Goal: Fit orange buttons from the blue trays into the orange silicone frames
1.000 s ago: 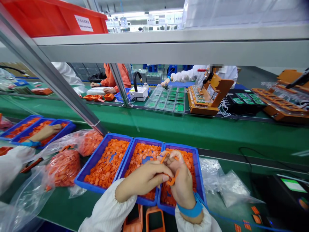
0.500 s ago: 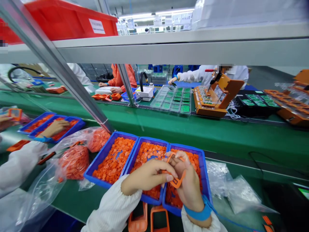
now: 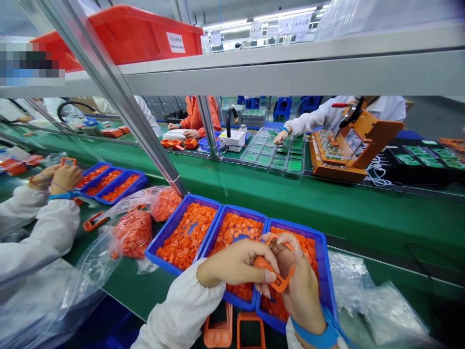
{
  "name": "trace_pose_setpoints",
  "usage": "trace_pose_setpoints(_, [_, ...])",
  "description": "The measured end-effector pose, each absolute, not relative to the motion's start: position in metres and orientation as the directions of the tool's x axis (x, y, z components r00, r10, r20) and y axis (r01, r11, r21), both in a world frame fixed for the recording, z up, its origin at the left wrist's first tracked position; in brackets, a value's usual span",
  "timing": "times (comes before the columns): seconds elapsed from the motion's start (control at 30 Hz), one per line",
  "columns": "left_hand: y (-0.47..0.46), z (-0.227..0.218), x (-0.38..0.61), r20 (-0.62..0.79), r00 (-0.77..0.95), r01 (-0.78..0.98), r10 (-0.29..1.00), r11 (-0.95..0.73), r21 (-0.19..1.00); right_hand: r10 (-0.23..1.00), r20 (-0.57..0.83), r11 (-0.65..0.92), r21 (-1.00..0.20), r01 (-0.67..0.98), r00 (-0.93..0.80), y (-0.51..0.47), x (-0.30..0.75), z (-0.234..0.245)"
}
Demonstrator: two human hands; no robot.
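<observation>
An orange plastic frame (image 3: 279, 283) is held up over the right-hand blue bin (image 3: 324, 261), gripped by both hands. My left hand (image 3: 241, 264) closes its thumb and fingers on the frame's near edge; whether a small part lies under the fingertips I cannot tell. My right hand (image 3: 301, 281), a blue wrist strap (image 3: 316, 334) at its wrist, curls around the far and right sides. Small orange pieces (image 3: 189, 232) fill the bins below. Close to my left sleeve lie two more orange frames, one with a solid lower part (image 3: 218, 334), the other an open rectangle (image 3: 251, 321).
Left of the bins sits a clear bag of orange parts (image 3: 132, 232). A neighbour's hands (image 3: 61, 179) hold an orange frame. Clear plastic bags (image 3: 390, 310) lie at right. A metal post (image 3: 119, 102) and shelf edge (image 3: 272, 77) cross above. Opposite stands an orange fixture (image 3: 341, 155).
The view has turned left, so the scene sits further right. Both my hands still hold the frame, fingers slightly shifted. The neighbour's hand has left the small bins and now holds a frame.
</observation>
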State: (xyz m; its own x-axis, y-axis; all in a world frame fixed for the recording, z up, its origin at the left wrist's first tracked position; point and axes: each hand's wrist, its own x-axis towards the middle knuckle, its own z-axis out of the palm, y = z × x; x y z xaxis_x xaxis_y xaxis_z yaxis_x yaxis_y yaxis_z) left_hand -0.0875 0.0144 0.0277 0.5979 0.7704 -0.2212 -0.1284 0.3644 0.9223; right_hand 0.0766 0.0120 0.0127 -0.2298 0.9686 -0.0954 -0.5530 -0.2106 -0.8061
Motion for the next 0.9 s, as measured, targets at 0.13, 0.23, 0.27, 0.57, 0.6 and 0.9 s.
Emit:
trace_pose_setpoints(0.13, [0.015,0.027,-0.09,-0.229,0.608,-0.078,0.76,0.345,0.935,0.973,-0.068,-0.185,-0.802,-0.568,-0.221,0.012,0.076,0.01])
trace_pose_setpoints(0.23, [0.015,0.026,-0.09,-0.226,0.592,-0.054,0.774,0.318,0.947,0.975,-0.064,-0.18,-0.794,-0.581,-0.213,0.013,0.076,0.01])
trace_pose_setpoints(0.27, [0.016,0.026,-0.089,-0.225,0.583,-0.053,0.78,0.314,0.948,0.975,-0.07,-0.183,-0.791,-0.583,-0.21,0.013,0.076,0.01])
trace_pose_setpoints(0.57, [0.016,0.022,-0.084,-0.234,0.565,-0.016,0.791,0.294,0.956,0.985,-0.063,-0.137,-0.856,-0.498,-0.163,0.01,0.077,0.007])
trace_pose_setpoints(0.6, [0.015,0.024,-0.084,-0.232,0.56,0.026,0.795,0.263,0.964,0.986,-0.058,-0.129,-0.864,-0.487,-0.158,0.009,0.076,0.005])
trace_pose_setpoints(0.9, [0.014,0.035,-0.094,0.035,0.575,0.344,0.817,-0.281,0.896,0.984,0.055,-0.033,-0.88,-0.474,-0.172,0.001,0.072,-0.008])
